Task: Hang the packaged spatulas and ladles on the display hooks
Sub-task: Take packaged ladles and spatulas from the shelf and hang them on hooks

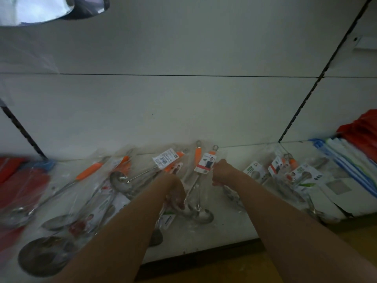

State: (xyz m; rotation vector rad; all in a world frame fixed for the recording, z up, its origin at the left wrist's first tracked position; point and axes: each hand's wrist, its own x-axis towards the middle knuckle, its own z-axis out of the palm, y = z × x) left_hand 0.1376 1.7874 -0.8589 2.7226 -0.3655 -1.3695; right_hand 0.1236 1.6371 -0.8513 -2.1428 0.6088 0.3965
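Observation:
Several packaged ladles and spatulas with orange handles lie in clear bags on the white bottom shelf. My left hand reaches down with curled fingers onto the metal shaft of a packaged ladle in the middle of the shelf. My right hand grips the plastic bag beside the label card of an orange-handled utensil. A slotted spoon lies just left of my left arm. No display hooks show on the white back panel.
More packaged utensils lie at the right, next to blue-and-white striped packs and a red item. Red bags sit at far left. Slotted black uprights run up the panel. A shiny steel object hangs top left.

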